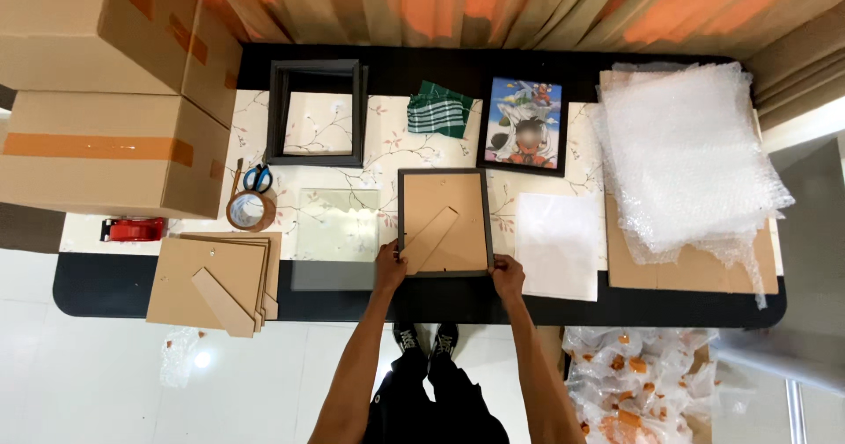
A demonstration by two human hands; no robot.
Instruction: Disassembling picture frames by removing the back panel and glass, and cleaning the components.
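A dark picture frame (pixel 444 222) lies face down on the table, its brown backing board and stand flap showing. My left hand (pixel 389 265) grips its near left corner. At the near right corner my right hand (pixel 508 274) holds the frame's edge. Left of the frame lies a clear glass pane (pixel 337 224). On the right of it rests a white sheet (pixel 557 244).
Empty dark frames (pixel 318 112) are stacked at the back, beside a green cloth (pixel 439 110) and a framed cartoon picture (pixel 524 125). Bubble wrap (pixel 687 158) on cardboard fills the right. Backing boards (pixel 211 278), brown tape roll (pixel 250 210), scissors (pixel 257 178), red tape dispenser (pixel 134 228) and cardboard boxes (pixel 106 92) sit left.
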